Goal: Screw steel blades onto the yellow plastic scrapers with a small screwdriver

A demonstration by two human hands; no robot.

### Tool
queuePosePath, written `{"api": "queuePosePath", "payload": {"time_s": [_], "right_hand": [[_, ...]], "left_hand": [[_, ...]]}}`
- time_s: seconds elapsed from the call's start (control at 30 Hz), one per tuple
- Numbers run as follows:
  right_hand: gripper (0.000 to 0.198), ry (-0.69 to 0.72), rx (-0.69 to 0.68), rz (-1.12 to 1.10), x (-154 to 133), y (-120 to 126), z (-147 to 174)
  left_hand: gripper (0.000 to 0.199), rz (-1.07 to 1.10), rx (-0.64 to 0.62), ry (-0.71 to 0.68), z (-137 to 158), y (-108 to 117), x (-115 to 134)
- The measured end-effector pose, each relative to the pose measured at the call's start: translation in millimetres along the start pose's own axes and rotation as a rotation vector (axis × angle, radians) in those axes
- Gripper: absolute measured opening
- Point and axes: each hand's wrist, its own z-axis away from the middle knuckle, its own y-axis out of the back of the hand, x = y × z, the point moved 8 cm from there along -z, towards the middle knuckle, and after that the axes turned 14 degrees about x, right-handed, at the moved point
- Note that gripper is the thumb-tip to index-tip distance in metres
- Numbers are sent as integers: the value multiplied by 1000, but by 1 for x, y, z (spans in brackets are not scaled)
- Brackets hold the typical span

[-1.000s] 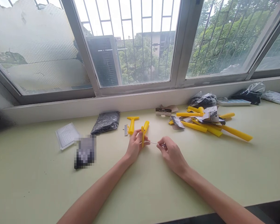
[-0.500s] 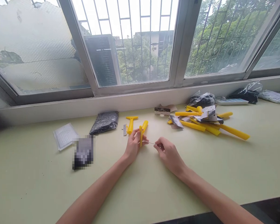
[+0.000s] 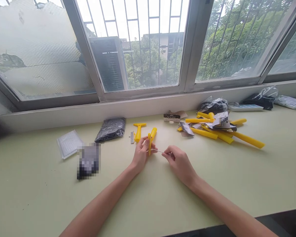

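Through the head view, the only one here, I can see the person's left hand [image 3: 139, 154] closed around a yellow T-shaped tool [image 3: 154, 131], its crosspiece upright and handle pointing away, just above the middle of the table [image 3: 148, 204]. The right hand [image 3: 181, 163] has a narrow pinch on the near end of a thin metal shaft [image 3: 159, 151], whose far end reaches the crosspiece; what it meets there is hidden from me. To do this well, I'd say, hold the crosspiece dead steady, line the shaft up square to it, press lightly and turn from the fingertips, with the left fingers out of the tip's path should it slip. As for numbers: one yellow tool held, one shaft, and a second T-shaped tool [image 3: 138, 132] lying just beyond the left hand, with one flat metal piece [image 3: 132, 137] beside it. Off to the right sits one heap of yellow pieces [image 3: 204, 133], at least six by my count, too tangled with card for a sure total. On the left I count one black packet [image 3: 111, 129], one clear packet [image 3: 69, 143] and one blurred-out item [image 3: 89, 161].
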Motion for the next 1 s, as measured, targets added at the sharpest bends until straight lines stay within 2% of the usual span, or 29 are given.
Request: {"api": "queuePosePath", "payload": {"time_s": [0.2,0.4,0.5,0.63,0.8,1.0], "right_hand": [[36,-5,-14,40,2,-1,-2],[24,-11,-15,63,4,3,-1],[26,-25,2,139,5,5,0],[33,-45,-6,57,5,3,0],[34,-22,-70,42,7,-5,-1],[27,-12,-49,21,7,-4,-4]], "left_hand": [[43,6,-5,-13,0,-1,1],[43,5,11,-2,-2,1,-1],[42,10,6,-5,-2,1,-2],[41,19,-7,-12,-1,0,-1],[43,-17,50,-40,-3,4,2],[55,-89,126,-83,-6,11,8]]}}
